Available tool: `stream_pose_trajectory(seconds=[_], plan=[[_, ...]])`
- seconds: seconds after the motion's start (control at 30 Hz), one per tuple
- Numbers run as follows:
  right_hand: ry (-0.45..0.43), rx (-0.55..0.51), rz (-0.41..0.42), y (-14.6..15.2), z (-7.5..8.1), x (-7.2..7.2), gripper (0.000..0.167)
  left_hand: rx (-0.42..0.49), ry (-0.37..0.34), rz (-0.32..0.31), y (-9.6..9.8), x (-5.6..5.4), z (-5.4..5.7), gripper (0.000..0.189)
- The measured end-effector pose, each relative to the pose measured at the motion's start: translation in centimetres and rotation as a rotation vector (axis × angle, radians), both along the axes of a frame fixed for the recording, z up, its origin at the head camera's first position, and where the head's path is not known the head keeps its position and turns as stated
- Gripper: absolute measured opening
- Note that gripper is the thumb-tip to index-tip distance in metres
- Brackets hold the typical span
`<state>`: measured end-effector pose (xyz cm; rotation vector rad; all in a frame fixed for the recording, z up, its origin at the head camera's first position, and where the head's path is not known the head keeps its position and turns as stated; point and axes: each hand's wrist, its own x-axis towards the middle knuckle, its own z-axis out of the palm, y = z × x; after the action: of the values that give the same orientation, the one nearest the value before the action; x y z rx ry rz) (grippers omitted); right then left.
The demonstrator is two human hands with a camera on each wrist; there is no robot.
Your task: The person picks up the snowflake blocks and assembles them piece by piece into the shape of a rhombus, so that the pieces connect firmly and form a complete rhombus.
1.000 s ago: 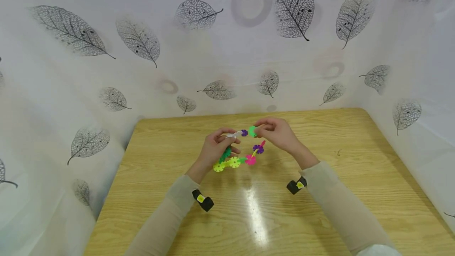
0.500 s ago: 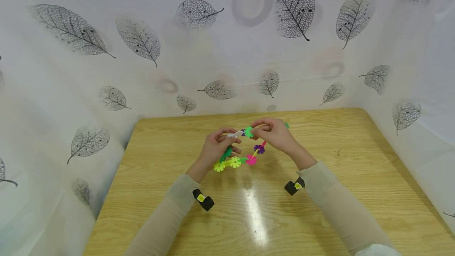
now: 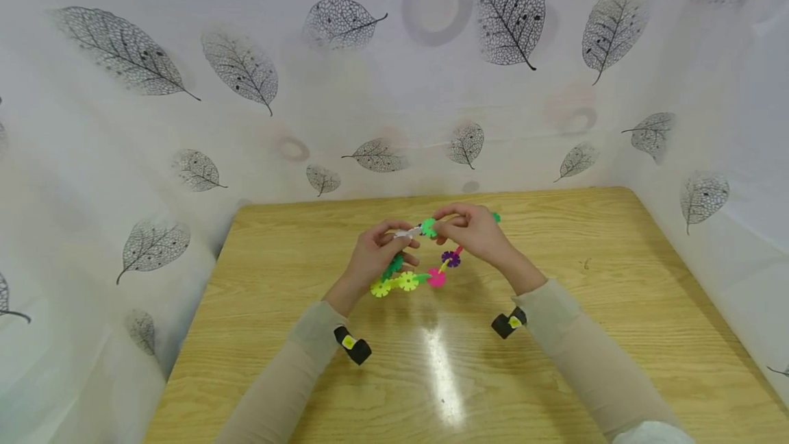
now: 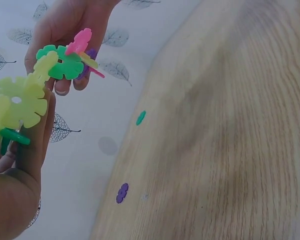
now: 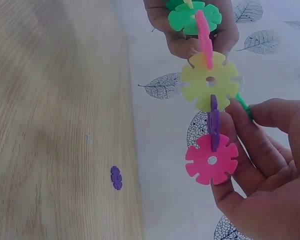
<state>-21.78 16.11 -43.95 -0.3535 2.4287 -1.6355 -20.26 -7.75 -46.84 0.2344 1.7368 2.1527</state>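
Observation:
A chain of slotted, flower-shaped plastic discs hangs in a curve between my hands, above the table. My left hand point(image 3: 368, 259) grips it at the upper left, near a white disc point(image 3: 403, 233) and a dark green disc point(image 3: 393, 264). Between right thumb and fingers, my right hand point(image 3: 479, 233) pinches a light green disc point(image 3: 429, 227). That disc meets the chain's purple end disc, now mostly covered; whether they interlock I cannot tell. Yellow discs point(image 3: 407, 281) hang below. The right wrist view shows the chain's other end, a pink disc point(image 5: 212, 160), beside my right fingers.
On the wooden table point(image 3: 296, 375), a loose green disc point(image 4: 141, 118) and a loose purple disc point(image 4: 122, 193) lie near the far edge. A white curtain point(image 3: 382, 101) printed with leaves stands behind and at both sides.
My right hand has moved left, bringing the light green disc up against the purple end disc. A loose green disc now shows behind that hand. My left hand has hardly moved.

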Motion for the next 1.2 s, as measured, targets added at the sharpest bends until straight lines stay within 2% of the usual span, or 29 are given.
stream_pose_trajectory(seconds=[1.2], plan=[[0.007,-0.011,0.056,0.15,0.29,0.29,0.034,0.002,0.024,-0.004,0.06,0.15,0.35,0.027]])
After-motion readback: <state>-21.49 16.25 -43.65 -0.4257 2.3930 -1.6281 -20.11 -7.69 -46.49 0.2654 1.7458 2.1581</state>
